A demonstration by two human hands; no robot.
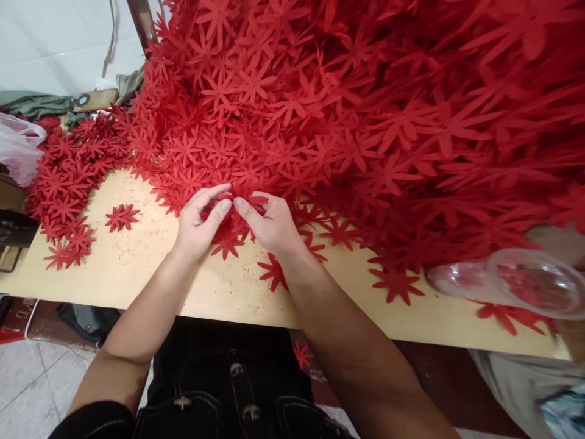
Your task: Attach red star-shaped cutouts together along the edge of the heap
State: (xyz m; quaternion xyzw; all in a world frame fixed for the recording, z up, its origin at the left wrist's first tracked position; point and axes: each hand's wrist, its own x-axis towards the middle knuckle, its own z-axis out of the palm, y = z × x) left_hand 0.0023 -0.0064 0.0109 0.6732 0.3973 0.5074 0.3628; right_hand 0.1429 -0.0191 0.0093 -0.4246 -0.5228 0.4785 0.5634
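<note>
Both hands meet near the middle of the table, at the front edge of a large heap of red flower-shaped cutouts. My left hand pinches the left side of a red flower cutout, thumb and fingers curled around it. From the other side, my right hand grips the same cutout between thumb and fingers. The fingers partly hide the piece, so its full shape does not show. More red cutouts lie just under the hands, with a loose one below them on the table.
A small stack of cutouts lies on the wooden table, left of my hands. A second pile covers the table's left end, beside a plastic bag. At the right stands a clear plastic container. The table's front edge runs close to my body.
</note>
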